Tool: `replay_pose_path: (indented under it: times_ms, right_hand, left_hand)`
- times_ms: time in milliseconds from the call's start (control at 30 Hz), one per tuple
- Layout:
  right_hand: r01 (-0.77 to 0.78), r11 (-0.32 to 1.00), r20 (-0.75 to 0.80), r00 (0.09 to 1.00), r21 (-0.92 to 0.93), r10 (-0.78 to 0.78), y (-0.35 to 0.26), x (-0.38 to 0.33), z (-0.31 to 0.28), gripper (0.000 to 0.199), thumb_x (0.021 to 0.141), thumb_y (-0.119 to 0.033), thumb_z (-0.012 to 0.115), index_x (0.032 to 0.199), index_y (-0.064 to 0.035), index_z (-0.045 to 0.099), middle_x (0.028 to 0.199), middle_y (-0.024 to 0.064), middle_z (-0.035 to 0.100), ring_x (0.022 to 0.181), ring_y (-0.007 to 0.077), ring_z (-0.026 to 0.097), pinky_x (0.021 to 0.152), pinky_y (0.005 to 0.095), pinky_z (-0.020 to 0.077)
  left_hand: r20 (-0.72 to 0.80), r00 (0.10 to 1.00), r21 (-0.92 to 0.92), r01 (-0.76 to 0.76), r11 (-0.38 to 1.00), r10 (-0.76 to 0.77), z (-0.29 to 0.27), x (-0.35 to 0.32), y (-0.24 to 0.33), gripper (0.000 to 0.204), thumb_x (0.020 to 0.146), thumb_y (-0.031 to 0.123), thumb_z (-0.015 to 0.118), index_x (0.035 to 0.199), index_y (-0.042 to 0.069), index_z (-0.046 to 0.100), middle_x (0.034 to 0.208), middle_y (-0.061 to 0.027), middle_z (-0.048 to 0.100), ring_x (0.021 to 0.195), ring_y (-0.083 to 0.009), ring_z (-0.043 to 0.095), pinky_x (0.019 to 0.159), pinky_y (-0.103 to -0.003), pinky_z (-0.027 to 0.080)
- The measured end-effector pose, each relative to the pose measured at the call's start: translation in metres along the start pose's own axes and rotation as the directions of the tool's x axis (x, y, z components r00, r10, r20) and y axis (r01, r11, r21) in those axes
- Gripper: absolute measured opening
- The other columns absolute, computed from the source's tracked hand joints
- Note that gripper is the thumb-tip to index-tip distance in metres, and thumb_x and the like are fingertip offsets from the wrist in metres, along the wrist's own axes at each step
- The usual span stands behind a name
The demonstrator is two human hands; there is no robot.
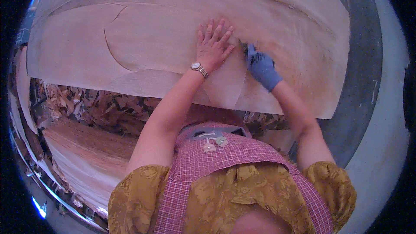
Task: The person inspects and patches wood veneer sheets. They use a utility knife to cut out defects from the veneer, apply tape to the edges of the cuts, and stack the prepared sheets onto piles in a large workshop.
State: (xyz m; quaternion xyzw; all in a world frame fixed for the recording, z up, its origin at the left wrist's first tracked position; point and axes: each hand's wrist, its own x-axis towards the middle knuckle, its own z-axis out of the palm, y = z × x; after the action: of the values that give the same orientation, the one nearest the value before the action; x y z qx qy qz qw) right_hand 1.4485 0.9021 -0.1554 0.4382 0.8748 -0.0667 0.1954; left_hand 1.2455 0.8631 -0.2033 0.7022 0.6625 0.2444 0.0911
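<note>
At twelve o'clock, the wood sheet (151, 43) is best pressed flat by the left hand (212, 53) — spread, empty — and the dark tool (244, 47), seemingly gripped by the curled right hand (262, 67) at one o'clock, best steered clear.

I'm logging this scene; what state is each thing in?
Pale sheet: laid out, curved cracks or lines visible
Left hand: bare, palm down on the sheet, fingers spread
Right hand: blue-gloved, fingers curled, whatever it holds unclear
Wristwatch: fastened round the left wrist
Brown scraps: loosely heaped
Checked apron: worn
</note>
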Motion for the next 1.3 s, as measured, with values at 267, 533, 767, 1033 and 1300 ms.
replay_pose_path:
  times_ms: [267,533,767,1033,1300]
  right_hand:
    - [-0.161,0.975,-0.034,0.985,0.156,0.168,-0.046,-0.097,0.053,0.038,0.087,-0.012,0.047,0.12,0.0075,0.043,0.075,0.0247,0.065,0.067,0.0355,0.068,0.055,0.0473,0.0529]
    - [-0.333,0.811,0.082,0.938,0.48,0.337,-0.06,-0.165,0.085,0.029,0.091,-0.018,0.05,0.119,-0.0073,0.049,0.085,0.0247,0.066,0.072,0.0435,0.064,0.06,0.0506,0.0497]
    - [0.23,0.831,-0.286,0.954,0.507,-0.09,-0.079,-0.101,0.013,0.018,0.093,-0.023,0.055,0.107,-0.0097,0.055,0.089,0.0177,0.064,0.077,0.0389,0.063,0.064,0.049,0.0491]
    - [0.488,0.861,-0.265,0.857,0.143,-0.441,-0.196,0.01,-0.002,0.021,0.099,-0.032,0.045,0.1,-0.011,0.049,0.072,0.0133,0.065,0.057,0.0304,0.065,0.045,0.0445,0.0482]
    - [0.548,0.829,-0.197,0.83,0.113,-0.522,-0.248,0.054,-0.005,0.027,0.1,-0.034,0.042,0.106,-0.0089,0.05,0.077,0.0153,0.066,0.065,0.0348,0.066,0.054,0.0501,0.051]
  left_hand:
    - [0.008,1.0,0.005,-0.014,1.0,0.014,0.002,-0.003,0.007,0.072,0.081,0.057,0.06,0.144,0.029,0.039,0.155,-0.0061,0.026,0.145,-0.0326,0.016,0.114,-0.061,0.008]
    - [0.058,0.998,0.015,0.003,1.0,-0.003,-0.004,-0.007,0.002,0.066,0.088,0.055,0.051,0.146,0.026,0.036,0.151,-0.0075,0.034,0.144,-0.0308,0.02,0.116,-0.053,0.012]
    - [-0.175,0.979,0.112,0.126,0.986,-0.105,-0.081,-0.038,-0.13,0.046,0.089,0.04,0.058,0.13,0.021,0.053,0.135,-0.0037,0.053,0.121,-0.0296,0.049,0.099,-0.049,0.038]
    - [-0.092,0.964,0.24,0.264,0.934,-0.249,-0.128,-0.112,-0.199,0.048,0.087,0.046,0.062,0.129,0.023,0.058,0.133,-0.0071,0.053,0.122,-0.0261,0.048,0.103,-0.045,0.035]
    - [-0.149,0.971,0.2,0.215,0.956,-0.187,-0.112,-0.124,-0.212,0.056,0.076,0.055,0.067,0.128,0.033,0.059,0.137,0.0004,0.05,0.117,-0.0247,0.047,0.099,-0.043,0.037]
